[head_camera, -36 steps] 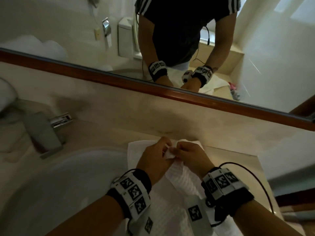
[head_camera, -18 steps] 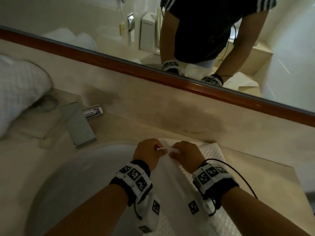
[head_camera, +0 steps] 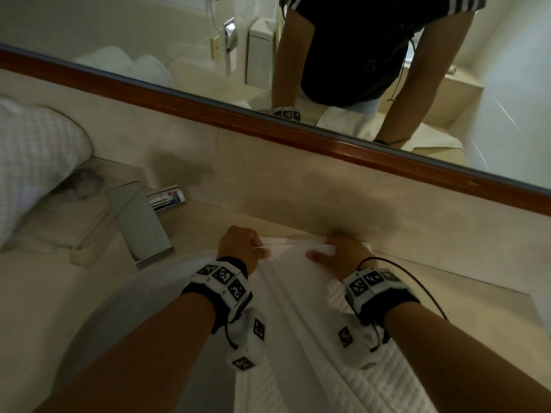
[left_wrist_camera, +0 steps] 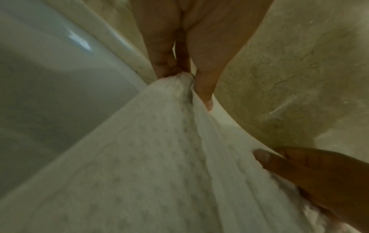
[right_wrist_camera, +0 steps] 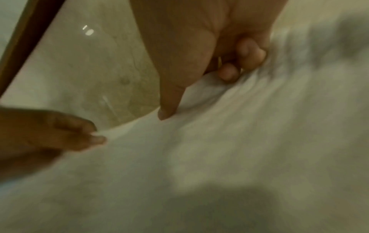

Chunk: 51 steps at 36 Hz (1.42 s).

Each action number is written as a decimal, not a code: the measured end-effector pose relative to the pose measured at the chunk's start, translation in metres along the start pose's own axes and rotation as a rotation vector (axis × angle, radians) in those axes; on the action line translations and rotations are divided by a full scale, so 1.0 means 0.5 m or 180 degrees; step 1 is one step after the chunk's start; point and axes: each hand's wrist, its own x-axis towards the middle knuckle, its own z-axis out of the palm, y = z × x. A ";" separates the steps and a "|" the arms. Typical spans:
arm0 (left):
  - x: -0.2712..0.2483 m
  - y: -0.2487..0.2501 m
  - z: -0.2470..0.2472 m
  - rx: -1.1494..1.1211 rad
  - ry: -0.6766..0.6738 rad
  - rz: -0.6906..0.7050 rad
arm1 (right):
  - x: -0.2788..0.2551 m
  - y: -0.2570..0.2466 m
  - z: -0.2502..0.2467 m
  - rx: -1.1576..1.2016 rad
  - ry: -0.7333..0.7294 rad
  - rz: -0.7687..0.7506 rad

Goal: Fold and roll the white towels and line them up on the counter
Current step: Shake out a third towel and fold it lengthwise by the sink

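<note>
My left hand (head_camera: 241, 248) pinches the far edge of the white towel (head_camera: 298, 338); my right hand (head_camera: 343, 253) pinches that same edge just beside it. The towel lies on the counter (head_camera: 447, 278) with its left side overhanging the sink (head_camera: 125, 317). Risk: uneven pull skews the fold, or the slack side slides into the sink.

Not much wiggle room here. The backsplash wall (head_camera: 268, 174) sits right past the towel's (head_camera: 298, 323) far edge, with the mirror's wooden frame (head_camera: 238, 114) above it. Left of the towel the sink basin (head_camera: 134, 308) drops away, and the faucet (head_camera: 140, 222) pokes out over its rim. A crumpled towel (head_camera: 32, 162) hogs the far-left counter. Bare counter (head_camera: 477, 293) runs off to the right.
</note>
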 end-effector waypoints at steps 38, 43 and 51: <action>-0.849 0.338 -0.420 0.1440 -0.0438 0.2036 | -1.061 0.100 -0.431 -0.1998 0.1091 -0.0490; -1.022 0.420 -0.479 0.1275 -0.0220 0.2122 | -1.262 0.118 -0.468 -0.1606 0.1290 -0.0481; -1.185 0.478 -0.530 0.0971 -0.0236 0.2174 | -1.476 0.134 -0.519 0.0217 0.1320 -0.0666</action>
